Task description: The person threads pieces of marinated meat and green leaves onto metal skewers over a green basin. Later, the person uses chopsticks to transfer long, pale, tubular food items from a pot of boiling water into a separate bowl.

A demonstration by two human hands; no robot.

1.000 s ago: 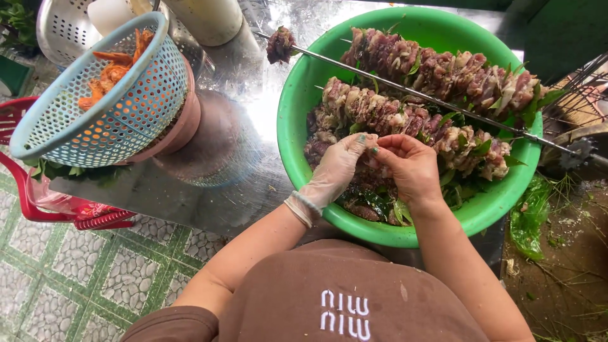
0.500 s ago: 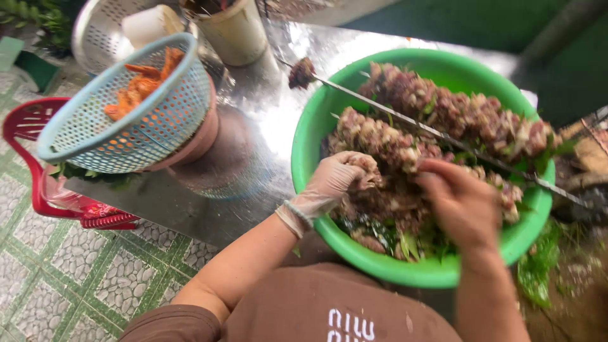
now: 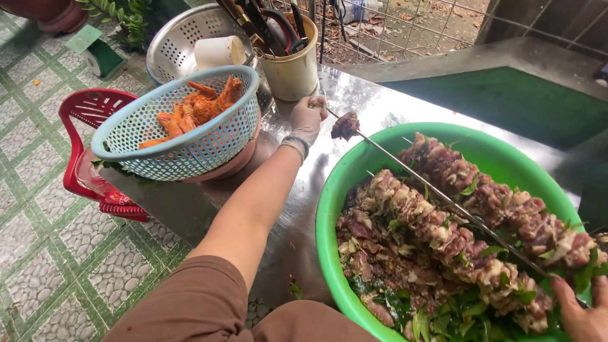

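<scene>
- Gloved left hand, upper centre, pinches the tip of a metal skewer beside one meat chunk.
- Right hand, lower right corner, at the skewer's other end over the green basin; grip unclear.

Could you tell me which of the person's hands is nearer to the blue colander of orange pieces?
The left hand: it grips the skewer tip just right of the blue colander. The right hand is far off at the green basin's opposite edge.

green basin: 1 | loaded meat skewers: 2 | blue colander: 1 | red chair: 1
</scene>
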